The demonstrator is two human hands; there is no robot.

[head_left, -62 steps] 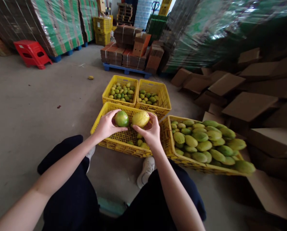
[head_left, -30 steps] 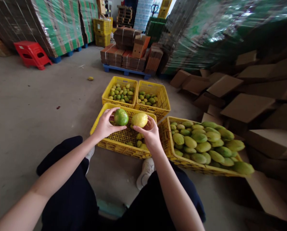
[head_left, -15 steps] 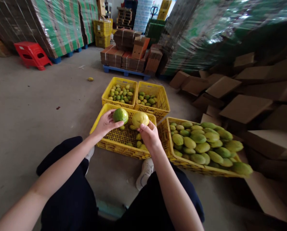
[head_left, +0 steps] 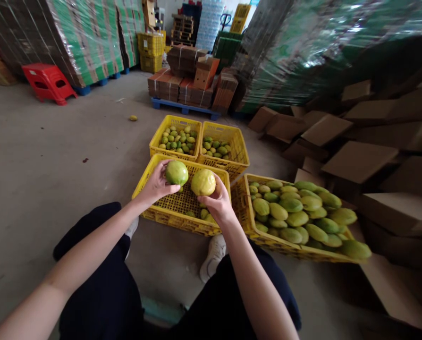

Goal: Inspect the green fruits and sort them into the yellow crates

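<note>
My left hand (head_left: 156, 186) is closed around a green papaya (head_left: 176, 173), thumb underneath and fingers at its left side. In my right hand (head_left: 219, 202) sits a yellow papaya (head_left: 203, 182), gripped from below and from the right. Both fruits hang side by side, a small gap apart, over a yellow plastic crate (head_left: 177, 224). Several smaller-looking papayas lie inside that crate, mostly at its right end, and my hands partly cover them. Beside it on the right, a fuller yellow crate (head_left: 246, 208) is heaped with green and yellow papayas.
Two more yellow crates, the left (head_left: 155, 141) and the right (head_left: 242, 147), stand behind with fruit in them. Cardboard boxes (head_left: 359, 160) are piled at the right. A red stool (head_left: 50, 82) and one loose fruit (head_left: 133, 118) are on the floor. Flattened cartons (head_left: 182, 89) sit on a blue pallet.
Both papayas have turned in my fingers and show different sides. The yellow one has shifted slightly left and down; the green one sits slightly lower. The crates have stayed in place.
</note>
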